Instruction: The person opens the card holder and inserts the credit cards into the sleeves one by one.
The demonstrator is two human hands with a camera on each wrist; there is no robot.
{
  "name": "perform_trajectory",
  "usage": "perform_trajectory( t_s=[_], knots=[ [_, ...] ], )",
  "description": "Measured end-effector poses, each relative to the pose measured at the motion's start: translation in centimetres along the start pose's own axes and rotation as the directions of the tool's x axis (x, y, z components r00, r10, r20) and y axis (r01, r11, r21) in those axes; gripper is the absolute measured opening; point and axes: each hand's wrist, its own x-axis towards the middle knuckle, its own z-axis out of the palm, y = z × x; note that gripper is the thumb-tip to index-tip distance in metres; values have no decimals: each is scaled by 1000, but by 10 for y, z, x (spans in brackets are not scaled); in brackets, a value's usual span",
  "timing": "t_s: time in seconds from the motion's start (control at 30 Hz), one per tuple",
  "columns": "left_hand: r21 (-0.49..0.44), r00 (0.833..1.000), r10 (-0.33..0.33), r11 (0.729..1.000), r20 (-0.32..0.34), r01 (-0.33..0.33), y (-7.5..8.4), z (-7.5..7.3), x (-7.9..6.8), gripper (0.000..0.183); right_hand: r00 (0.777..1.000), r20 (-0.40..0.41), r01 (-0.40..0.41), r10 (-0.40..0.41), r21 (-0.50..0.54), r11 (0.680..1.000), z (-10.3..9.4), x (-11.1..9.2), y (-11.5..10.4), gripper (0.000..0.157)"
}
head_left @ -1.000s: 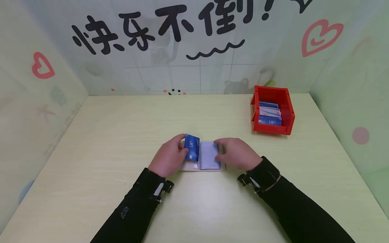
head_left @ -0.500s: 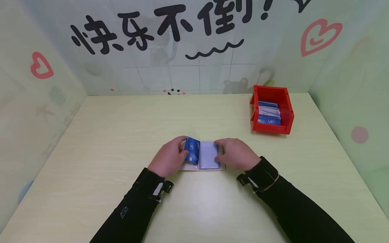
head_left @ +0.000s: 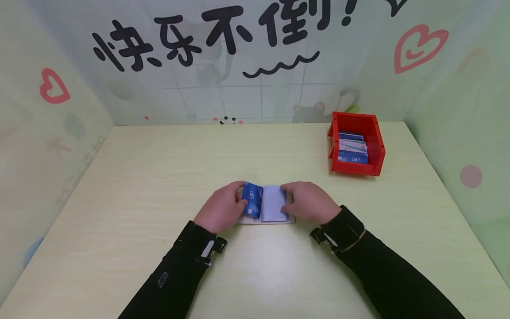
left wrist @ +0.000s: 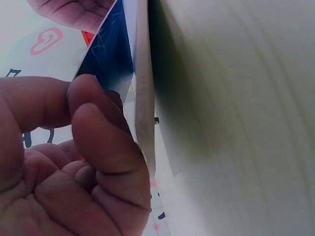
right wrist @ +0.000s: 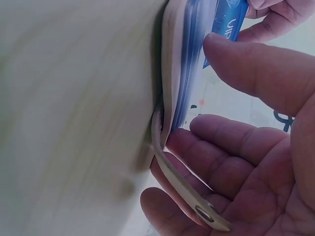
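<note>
A card holder lies spread on the table, with a stack of translucent lilac sleeves on its right half. Between thumb and fingers, my left hand pinches a blue VIP card, tilted over the holder's left half. The left wrist view shows the blue card raised at an angle from the holder. My right hand grips the holder's right side, thumb at the near part of the sleeves and fingers at the far edge. A pale strap with a metal snap lies against its fingers.
A red bin stands at the back right of the table, holding several blue and pink-white cards. Printed panels enclose the table at the back and both sides.
The blue card has moved slightly down toward me and a little right over the holder's left half, my left hand shifting slightly with it. My right hand keeps its place on the holder.
</note>
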Motion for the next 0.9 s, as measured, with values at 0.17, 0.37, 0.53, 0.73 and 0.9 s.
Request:
perform_trajectory(
  t_s=[0.17,0.37,0.53,0.73,0.9],
  knots=[
    [9,1000,1,1000,5,-1,-1,2,0,53,1000,-1,1,-1,6,1000,0,-1,0,68],
    [18,1000,-3,1000,6,3,1,4,1,53,1000,0,3,-3,2,1000,0,-1,1,68],
    [31,1000,-2,1000,5,2,3,6,1,54,1000,1,2,-2,-4,1000,-1,-1,0,67],
    [46,1000,-7,999,-3,7,4,9,1,55,1000,-4,12,-12,-21,1000,-1,-1,0,64],
    [49,1000,-7,999,-6,7,3,12,3,55,999,-18,32,-33,-44,999,0,-2,1,57]
  ],
)
